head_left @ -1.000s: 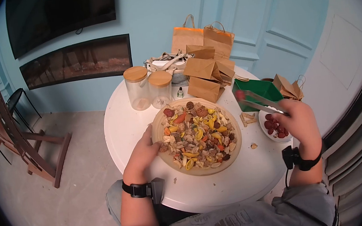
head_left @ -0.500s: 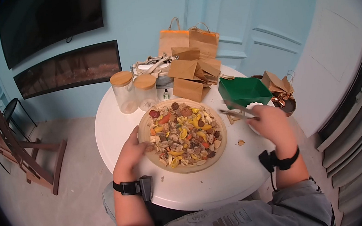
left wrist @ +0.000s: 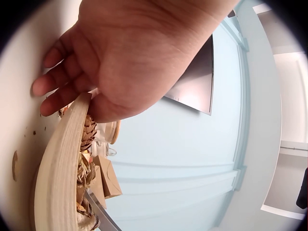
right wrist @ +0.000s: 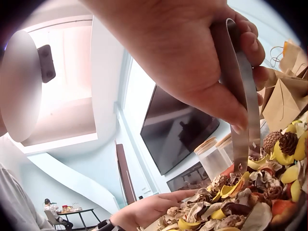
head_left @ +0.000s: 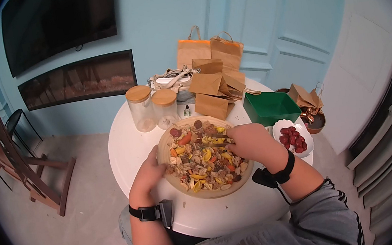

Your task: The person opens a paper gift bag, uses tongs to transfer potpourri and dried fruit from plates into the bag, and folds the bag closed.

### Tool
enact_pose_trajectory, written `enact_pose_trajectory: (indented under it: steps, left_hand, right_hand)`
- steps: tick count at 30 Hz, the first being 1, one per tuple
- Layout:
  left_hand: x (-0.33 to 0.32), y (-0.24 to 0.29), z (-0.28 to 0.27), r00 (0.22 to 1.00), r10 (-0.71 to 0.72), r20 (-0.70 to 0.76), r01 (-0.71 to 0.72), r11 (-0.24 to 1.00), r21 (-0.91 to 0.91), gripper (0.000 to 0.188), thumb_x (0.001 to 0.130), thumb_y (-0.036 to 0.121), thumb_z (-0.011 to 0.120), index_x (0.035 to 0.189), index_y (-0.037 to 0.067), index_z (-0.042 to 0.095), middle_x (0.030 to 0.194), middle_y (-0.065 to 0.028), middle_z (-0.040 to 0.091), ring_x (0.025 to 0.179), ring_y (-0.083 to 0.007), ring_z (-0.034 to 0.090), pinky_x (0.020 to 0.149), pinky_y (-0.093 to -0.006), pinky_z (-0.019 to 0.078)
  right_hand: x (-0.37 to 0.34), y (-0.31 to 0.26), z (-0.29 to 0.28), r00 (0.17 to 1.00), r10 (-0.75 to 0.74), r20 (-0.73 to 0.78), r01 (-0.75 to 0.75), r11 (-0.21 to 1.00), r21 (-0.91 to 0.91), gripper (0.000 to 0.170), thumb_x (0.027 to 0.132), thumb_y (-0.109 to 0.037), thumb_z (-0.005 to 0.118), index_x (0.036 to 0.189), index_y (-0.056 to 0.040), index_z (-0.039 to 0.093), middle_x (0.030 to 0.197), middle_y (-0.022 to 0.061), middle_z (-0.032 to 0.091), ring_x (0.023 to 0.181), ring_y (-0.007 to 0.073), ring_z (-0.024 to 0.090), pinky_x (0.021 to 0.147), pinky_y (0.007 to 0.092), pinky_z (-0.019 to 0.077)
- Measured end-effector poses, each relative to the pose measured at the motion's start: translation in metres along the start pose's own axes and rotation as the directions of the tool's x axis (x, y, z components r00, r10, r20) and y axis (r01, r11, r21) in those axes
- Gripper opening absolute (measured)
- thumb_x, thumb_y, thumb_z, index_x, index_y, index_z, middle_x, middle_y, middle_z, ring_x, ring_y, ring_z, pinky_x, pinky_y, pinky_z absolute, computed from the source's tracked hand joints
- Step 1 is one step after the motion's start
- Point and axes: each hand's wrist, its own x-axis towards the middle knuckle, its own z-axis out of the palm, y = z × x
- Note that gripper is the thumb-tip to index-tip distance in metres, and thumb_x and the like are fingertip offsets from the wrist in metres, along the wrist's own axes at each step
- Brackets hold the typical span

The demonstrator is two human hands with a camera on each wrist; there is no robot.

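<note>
A round wooden tray [head_left: 207,194] [left wrist: 60,168] heaped with dried petals, yellow and orange pieces and cones lies on the white table. The left hand [head_left: 149,177] [left wrist: 130,57] grips its left rim, thumb on the inner side and fingers outside and beneath. Over the right part of the heap, the right hand [head_left: 253,145] [right wrist: 192,57] holds metal tongs [right wrist: 240,96], their tips down among the dried pieces. Whether the tips pinch a piece, I cannot tell. A white scalloped dish [head_left: 309,139] with dark red pieces stands right of the right hand.
Behind the tray stand two wood-lidded jars [head_left: 142,112], a small bottle [head_left: 187,111], a handbag [head_left: 185,94] and brown paper bags [head_left: 212,96]. A green box [head_left: 272,108] sits at the back right, with a copper-coloured pot [head_left: 317,122] beyond the table edge.
The right hand with the tongs has moved left, from over the white dish to the heap in the tray. The left hand stays at the tray's rim. The head view has shifted somewhat.
</note>
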Motion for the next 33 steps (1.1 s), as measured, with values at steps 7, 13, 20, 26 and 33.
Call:
enact_pose_trajectory:
  steps: [7, 13, 20, 26, 33]
  left_hand:
    - [0.001, -0.008, -0.002, 0.999, 0.033, 0.007, -0.033, 0.999, 0.017, 0.071, 0.081, 0.008, 0.057, 0.145, -0.003, 0.028, 0.133, -0.0247, 0.051, 0.119, -0.0278, 0.054, 0.098, -0.0318, 0.0415]
    - [-0.001, -0.006, 0.000, 1.000, -0.003, 0.022, 0.004, 0.999, -0.045, 0.070, 0.082, 0.009, 0.056, 0.144, -0.006, 0.026, 0.139, -0.0248, 0.045, 0.128, -0.0294, 0.047, 0.105, -0.0322, 0.0357]
    - [-0.004, -0.001, 0.001, 1.000, 0.015, -0.007, -0.015, 1.000, 0.007, 0.070, 0.082, 0.009, 0.057, 0.144, -0.006, 0.027, 0.138, -0.0252, 0.046, 0.127, -0.0294, 0.048, 0.104, -0.0320, 0.0362]
    - [0.001, -0.012, 0.001, 0.999, 0.045, -0.022, -0.045, 0.999, -0.004, 0.070, 0.082, 0.008, 0.057, 0.144, -0.003, 0.028, 0.133, -0.0246, 0.051, 0.119, -0.0288, 0.053, 0.098, -0.0319, 0.0410]
    - [-0.002, -0.005, 0.003, 0.999, 0.032, -0.038, -0.033, 0.998, -0.050, 0.071, 0.081, 0.007, 0.057, 0.145, -0.003, 0.028, 0.115, -0.0185, 0.061, 0.084, -0.0175, 0.061, 0.075, -0.0276, 0.0487]
  right_hand:
    - [0.002, 0.005, 0.004, 0.996, -0.018, -0.088, 0.020, 1.000, 0.022, 0.021, 0.079, -0.028, 0.066, 0.085, -0.0074, 0.063, 0.077, 0.0114, 0.064, 0.074, 0.0327, 0.063, 0.065, 0.0424, 0.0493]
    - [-0.034, 0.021, -0.031, 0.941, 0.037, -0.337, -0.026, 0.999, 0.037, 0.020, 0.078, -0.023, 0.068, 0.083, -0.0054, 0.061, 0.075, 0.0115, 0.063, 0.072, 0.0327, 0.062, 0.063, 0.0411, 0.0484]
    - [-0.103, 0.076, -0.057, 0.780, 0.566, -0.268, -0.576, 0.816, 0.049, 0.023, 0.074, -0.021, 0.069, 0.085, -0.0026, 0.061, 0.080, 0.0177, 0.064, 0.079, 0.0356, 0.063, 0.068, 0.0414, 0.0493]
    - [-0.118, 0.083, -0.033, 0.776, 0.613, -0.152, -0.627, 0.775, -0.079, 0.024, 0.073, -0.023, 0.070, 0.088, -0.0048, 0.065, 0.085, 0.0179, 0.066, 0.081, 0.0353, 0.064, 0.071, 0.0426, 0.0500]
    - [-0.055, 0.023, -0.029, 0.979, 0.091, -0.182, -0.090, 0.996, 0.014, 0.023, 0.077, -0.027, 0.069, 0.084, -0.0063, 0.063, 0.078, 0.0130, 0.064, 0.075, 0.0332, 0.064, 0.066, 0.0422, 0.0500]
